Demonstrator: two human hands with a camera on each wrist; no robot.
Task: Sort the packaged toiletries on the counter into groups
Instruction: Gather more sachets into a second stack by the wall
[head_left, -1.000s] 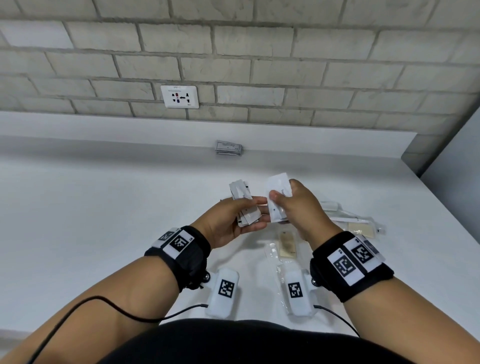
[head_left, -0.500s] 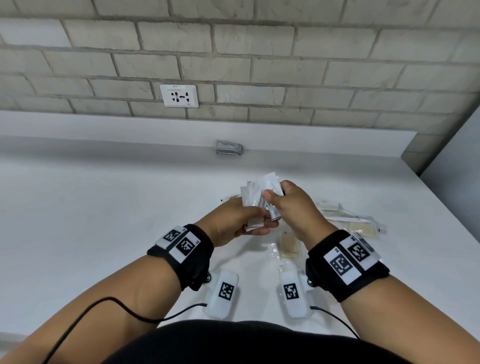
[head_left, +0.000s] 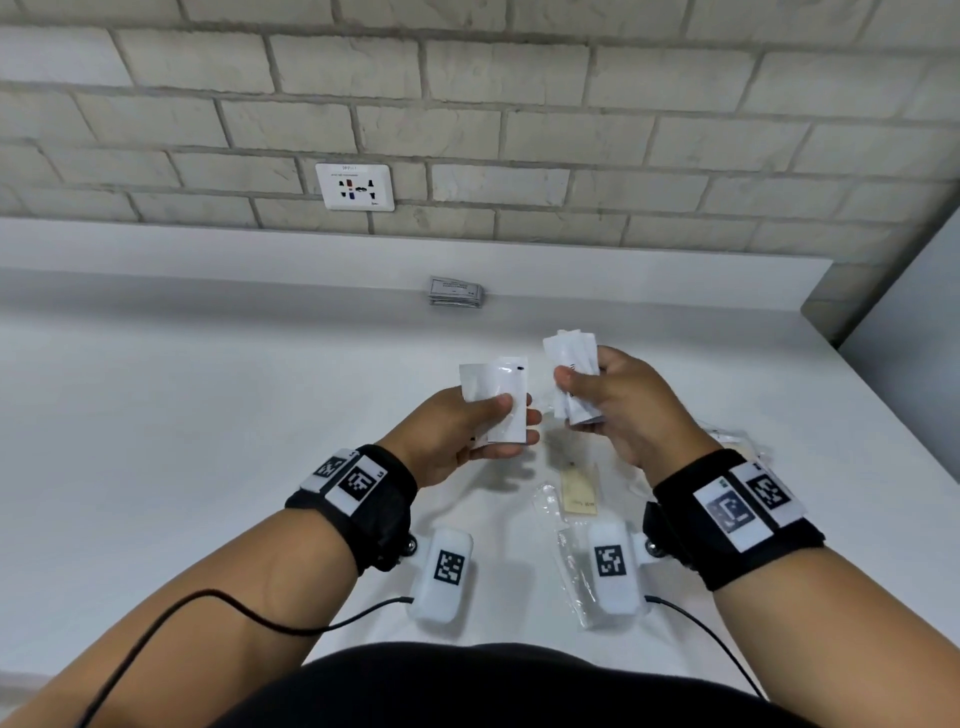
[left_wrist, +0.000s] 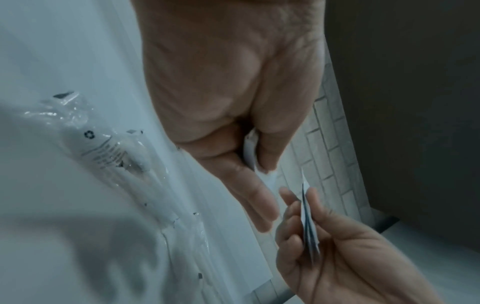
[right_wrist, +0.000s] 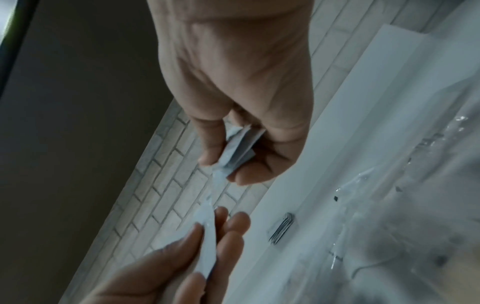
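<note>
Above the white counter (head_left: 208, 441) my left hand (head_left: 511, 418) pinches two flat white sachets (head_left: 496, 389) between thumb and fingers. A short gap to the right, my right hand (head_left: 582, 397) grips a small bundle of white sachets (head_left: 571, 358), fanned upward. In the left wrist view the left-hand sachets (left_wrist: 249, 152) show edge-on between thumb and fingers, with the right-hand bundle (left_wrist: 309, 230) below. In the right wrist view the bundle (right_wrist: 237, 150) sits in the curled fingers, and the left-hand sachets (right_wrist: 207, 242) below.
A stack of grey sachets (head_left: 456, 292) lies against the back ledge. Below the hands lie a beige packet (head_left: 581, 488) and a clear-wrapped item (head_left: 566, 556). More clear packages (head_left: 735, 441) lie behind the right wrist. A dark wall (head_left: 909, 364) bounds the counter's right end.
The hands were together over the sachets; now they have drawn apart, each holding its own share. The left hand's sachets have turned flat toward the head camera.
</note>
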